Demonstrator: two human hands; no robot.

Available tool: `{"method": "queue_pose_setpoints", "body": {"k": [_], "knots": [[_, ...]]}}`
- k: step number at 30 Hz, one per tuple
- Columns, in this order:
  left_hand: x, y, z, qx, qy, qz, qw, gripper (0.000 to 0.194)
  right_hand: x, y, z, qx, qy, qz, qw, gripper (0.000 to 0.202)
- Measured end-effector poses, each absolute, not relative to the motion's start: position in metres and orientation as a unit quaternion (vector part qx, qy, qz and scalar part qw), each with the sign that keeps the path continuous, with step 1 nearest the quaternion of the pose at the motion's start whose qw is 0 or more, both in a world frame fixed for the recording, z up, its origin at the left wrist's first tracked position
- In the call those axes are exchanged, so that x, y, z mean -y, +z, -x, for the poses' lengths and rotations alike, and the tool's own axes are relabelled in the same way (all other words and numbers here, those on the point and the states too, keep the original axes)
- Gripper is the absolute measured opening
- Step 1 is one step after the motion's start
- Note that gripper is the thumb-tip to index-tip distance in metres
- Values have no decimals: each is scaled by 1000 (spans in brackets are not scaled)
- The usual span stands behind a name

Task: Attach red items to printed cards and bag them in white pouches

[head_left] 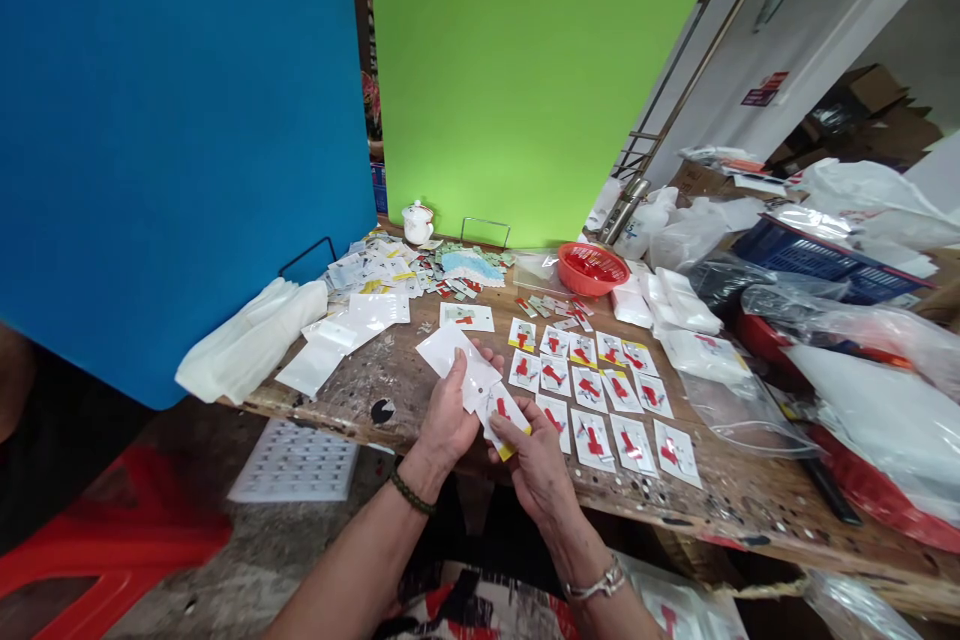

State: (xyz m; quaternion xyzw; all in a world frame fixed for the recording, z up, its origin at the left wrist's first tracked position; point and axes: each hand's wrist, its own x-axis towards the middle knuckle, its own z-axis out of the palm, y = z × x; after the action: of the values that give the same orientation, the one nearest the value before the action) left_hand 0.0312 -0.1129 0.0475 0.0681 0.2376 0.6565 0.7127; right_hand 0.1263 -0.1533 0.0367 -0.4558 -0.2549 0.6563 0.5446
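My left hand [448,412] grips a plain white plastic pouch [448,358], thumb on top, over the table's front edge. In my right hand [538,460] is a small white packet [495,406] with a red piece and a yellow edge, pinched under the thumb. The packet's upper end meets the pouch's lower corner; whether it goes inside I cannot tell. Rows of similar packets with red pieces [589,387] lie flat right of my hands. Just beyond the pouch lies a larger white pouch [466,317] with a green-and-red item in it.
More white pouches [315,365] and a white cloth-like bundle [255,335] lie to the left. Farther back are heaped small packets [375,265], a lidded white cup [418,222] and a red basket [592,270]. Plastic bags and a blue crate [825,255] crowd the right.
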Motion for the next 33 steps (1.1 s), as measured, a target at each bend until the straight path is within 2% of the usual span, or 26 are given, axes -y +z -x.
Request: {"method": "queue_pose_setpoints", "body": {"k": [5,10,14,23,33], "knots": [[115,47,-33,-255,654,-81,708,30,151,37,-127,256,667,442,542,46],[116,42,-34,-279,644,-124,701,39,145,38,-133,265,711,429,490,47],[117,42,-35,-283,644,-139,697,44,139,35,-138,254,721,421,489,47],[119,34,-42,-268,624,-134,722,35,128,29,-141,272,695,436,503,45],[117,29,-49,-279,646,-92,705,17,124,31,-136,339,562,535,532,47]]}}
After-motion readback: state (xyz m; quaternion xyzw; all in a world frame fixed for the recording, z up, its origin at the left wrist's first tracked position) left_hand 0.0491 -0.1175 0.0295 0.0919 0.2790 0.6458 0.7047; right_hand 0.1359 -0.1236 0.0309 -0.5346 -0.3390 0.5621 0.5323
